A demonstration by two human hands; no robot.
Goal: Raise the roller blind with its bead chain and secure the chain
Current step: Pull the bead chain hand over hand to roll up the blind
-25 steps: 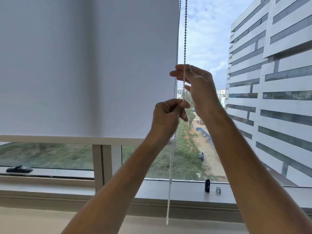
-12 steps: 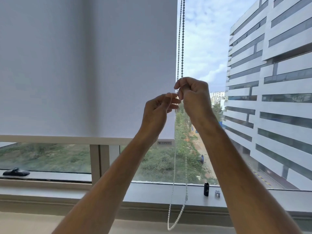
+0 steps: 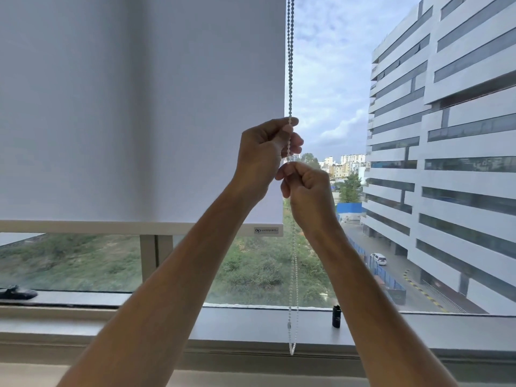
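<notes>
The white roller blind (image 3: pixel 139 107) covers most of the left window, and its bottom rail (image 3: pixel 111 227) hangs a little above the sill. The bead chain (image 3: pixel 290 65) runs down along the blind's right edge. My left hand (image 3: pixel 262 157) is the upper one and grips the chain, fingers curled round it. Just below it, my right hand (image 3: pixel 310 191) pinches the chain between thumb and fingers. Beneath my hands the chain's two strands hang down to a loop end (image 3: pixel 292 351) below the sill's front edge.
A grey window sill (image 3: pixel 251 322) runs across the view, with a small black bottle (image 3: pixel 336 317) standing right of the chain. A black object (image 3: pixel 16 293) lies at the far left. A white mullion (image 3: pixel 152 258) divides the panes. A large building stands outside on the right.
My hands have swapped heights on the chain: the left has moved up above the right, and the right has come down. The blind's bottom rail sits slightly higher over the sill.
</notes>
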